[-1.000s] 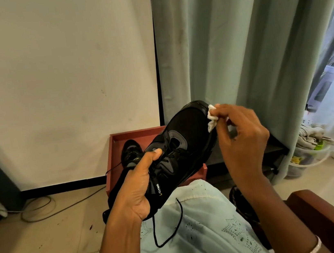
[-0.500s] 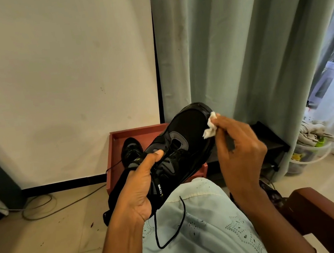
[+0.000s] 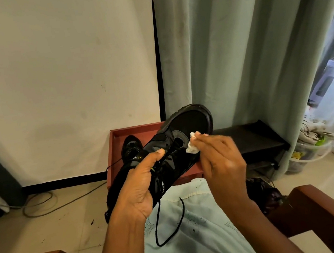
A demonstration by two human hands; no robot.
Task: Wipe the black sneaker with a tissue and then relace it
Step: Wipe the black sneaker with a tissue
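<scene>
A black sneaker is held tilted above my lap, toe pointing up and away. My left hand grips it around the heel and middle, thumb lying across the tongue. My right hand pinches a small crumpled white tissue and presses it against the sneaker's side near the eyelets. A loose black lace hangs from the sneaker in a loop over my pale green clothing.
A red shoebox on the floor behind holds a second black sneaker. A low black rack stands under a grey-green curtain. Wooden chair arms flank my lap. Cables trail along the floor at left.
My right hand has slid the tissue down from the sneaker's toe to the side by the eyelets. My left hand keeps its hold on the sneaker.
</scene>
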